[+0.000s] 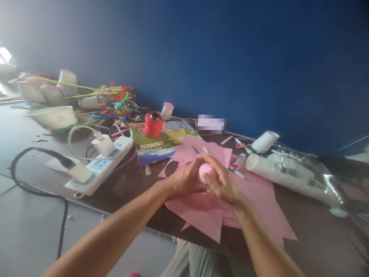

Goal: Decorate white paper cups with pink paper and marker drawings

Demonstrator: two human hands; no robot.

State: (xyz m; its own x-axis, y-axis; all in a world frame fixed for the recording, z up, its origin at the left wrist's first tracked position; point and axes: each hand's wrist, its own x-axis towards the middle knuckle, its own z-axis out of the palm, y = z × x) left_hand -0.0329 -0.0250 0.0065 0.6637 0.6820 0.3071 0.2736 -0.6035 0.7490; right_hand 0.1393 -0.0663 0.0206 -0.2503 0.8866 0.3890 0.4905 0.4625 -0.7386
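Between my two hands is a paper cup (206, 168) with pink paper over its top; its lower part is mostly hidden. My left hand (187, 177) curls round the cup's left side. From the other side, my right hand (225, 181) closes on it, the thumb resting against the pink paper. Under both hands lie sheets of pink paper (256, 196), some cut, one with a round hole in it. A dark, thin-tipped tool (196, 149) and a white pen (205, 150) lie on the paper just beyond my fingers.
At right, a sleeve of stacked paper cups (276, 173) lies beside a loose cup (265, 141) and a glue stick (239, 161). Red thread (153, 125) stands on a booklet (158, 148). A power strip (100, 165) with cables, pipe cleaners (121, 100) and a bowl (53, 117) occupy the left.
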